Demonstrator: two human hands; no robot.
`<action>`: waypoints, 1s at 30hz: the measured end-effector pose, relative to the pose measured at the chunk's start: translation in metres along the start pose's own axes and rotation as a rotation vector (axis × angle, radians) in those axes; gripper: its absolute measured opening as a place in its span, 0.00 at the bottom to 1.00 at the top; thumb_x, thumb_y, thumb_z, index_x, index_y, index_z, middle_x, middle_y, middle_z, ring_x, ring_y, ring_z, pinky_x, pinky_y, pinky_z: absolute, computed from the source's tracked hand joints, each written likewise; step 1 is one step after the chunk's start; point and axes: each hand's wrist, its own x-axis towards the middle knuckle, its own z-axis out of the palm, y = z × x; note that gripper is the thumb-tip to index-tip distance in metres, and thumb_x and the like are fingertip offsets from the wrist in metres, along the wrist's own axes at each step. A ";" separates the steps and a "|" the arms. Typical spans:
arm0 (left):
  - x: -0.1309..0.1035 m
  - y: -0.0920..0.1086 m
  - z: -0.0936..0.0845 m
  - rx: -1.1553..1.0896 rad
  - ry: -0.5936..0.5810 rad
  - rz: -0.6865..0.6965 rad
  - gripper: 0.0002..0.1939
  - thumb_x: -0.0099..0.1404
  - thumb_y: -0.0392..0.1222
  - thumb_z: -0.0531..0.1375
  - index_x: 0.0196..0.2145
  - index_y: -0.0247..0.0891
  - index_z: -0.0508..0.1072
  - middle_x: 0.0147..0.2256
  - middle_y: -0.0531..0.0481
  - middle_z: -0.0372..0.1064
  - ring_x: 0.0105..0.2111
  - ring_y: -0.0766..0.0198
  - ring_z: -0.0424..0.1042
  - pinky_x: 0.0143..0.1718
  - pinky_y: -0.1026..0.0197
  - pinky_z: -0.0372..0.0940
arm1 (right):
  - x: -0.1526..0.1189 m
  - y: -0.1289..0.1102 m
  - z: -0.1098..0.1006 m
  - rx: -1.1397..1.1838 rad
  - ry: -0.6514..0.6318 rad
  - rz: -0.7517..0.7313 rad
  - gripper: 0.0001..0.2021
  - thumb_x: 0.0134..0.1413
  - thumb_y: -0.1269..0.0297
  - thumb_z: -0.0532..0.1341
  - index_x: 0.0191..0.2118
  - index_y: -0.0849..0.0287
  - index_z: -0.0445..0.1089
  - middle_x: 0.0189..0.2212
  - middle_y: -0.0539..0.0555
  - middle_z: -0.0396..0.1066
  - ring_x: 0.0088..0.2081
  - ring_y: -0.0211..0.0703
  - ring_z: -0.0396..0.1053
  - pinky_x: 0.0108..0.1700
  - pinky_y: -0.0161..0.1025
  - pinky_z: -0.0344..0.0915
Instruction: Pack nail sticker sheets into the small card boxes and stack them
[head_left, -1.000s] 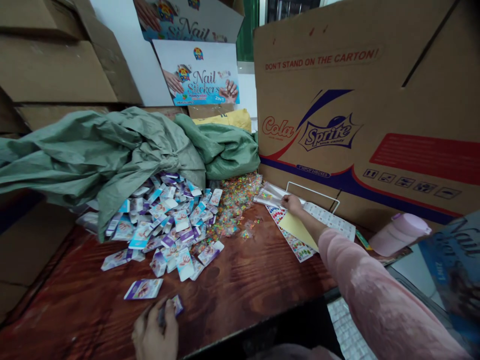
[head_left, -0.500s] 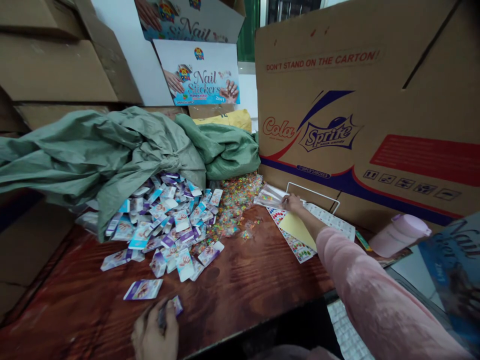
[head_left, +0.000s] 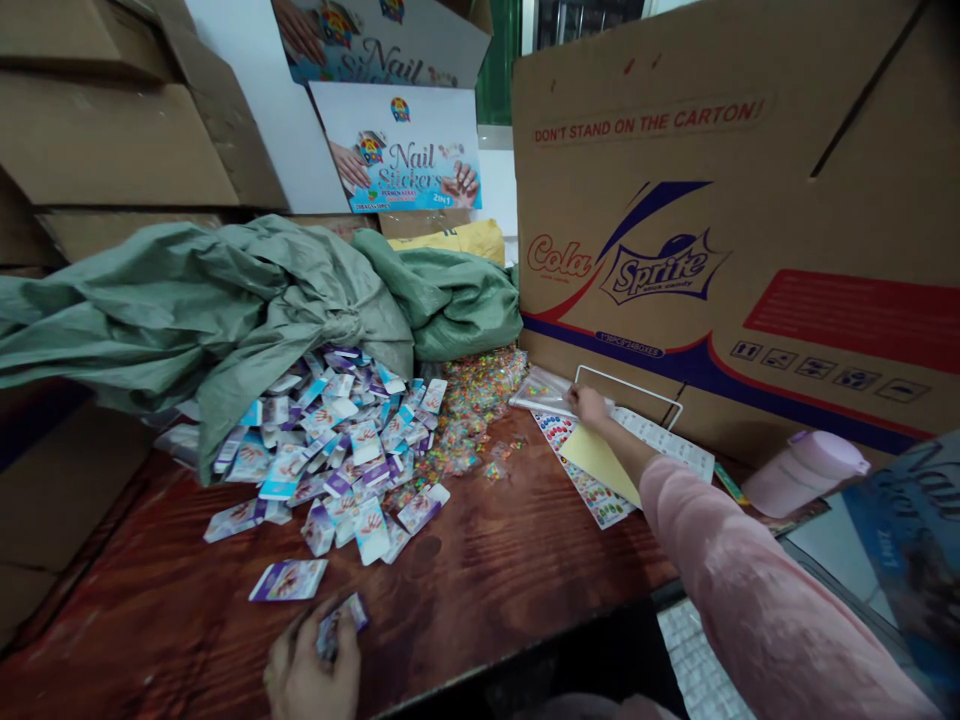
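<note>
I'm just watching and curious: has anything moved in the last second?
Barely. The left hand tilts its small card slightly; the right hand stays on the clear packet beside the sticker sheets. The card pile and green sack lie unchanged.

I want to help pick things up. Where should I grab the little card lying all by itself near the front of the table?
Pinch the lone card by its right short edge, coming from the near side. It lies flat on the table with bare wood all round it.
</note>
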 end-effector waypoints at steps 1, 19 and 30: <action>0.000 0.000 0.000 -0.007 0.002 -0.007 0.24 0.62 0.55 0.47 0.41 0.35 0.73 0.39 0.39 0.68 0.43 0.48 0.67 0.47 0.49 0.61 | 0.001 0.000 -0.004 0.011 0.032 -0.012 0.14 0.61 0.60 0.57 0.49 0.60 0.67 0.48 0.56 0.68 0.45 0.44 0.69 0.46 0.46 0.68; 0.000 0.086 -0.023 -0.434 0.160 0.024 0.17 0.62 0.50 0.56 0.44 0.37 0.70 0.44 0.41 0.69 0.47 0.54 0.69 0.54 0.50 0.59 | -0.034 -0.024 -0.139 0.370 0.543 -0.334 0.14 0.57 0.55 0.54 0.27 0.58 0.64 0.24 0.51 0.67 0.27 0.39 0.61 0.30 0.34 0.57; 0.029 0.207 0.019 -1.490 -0.875 -0.329 0.37 0.57 0.59 0.61 0.59 0.40 0.58 0.53 0.38 0.66 0.51 0.56 0.68 0.48 0.56 0.64 | -0.238 -0.076 -0.071 0.790 0.190 -0.593 0.09 0.60 0.62 0.57 0.28 0.56 0.63 0.28 0.51 0.65 0.32 0.41 0.64 0.36 0.38 0.61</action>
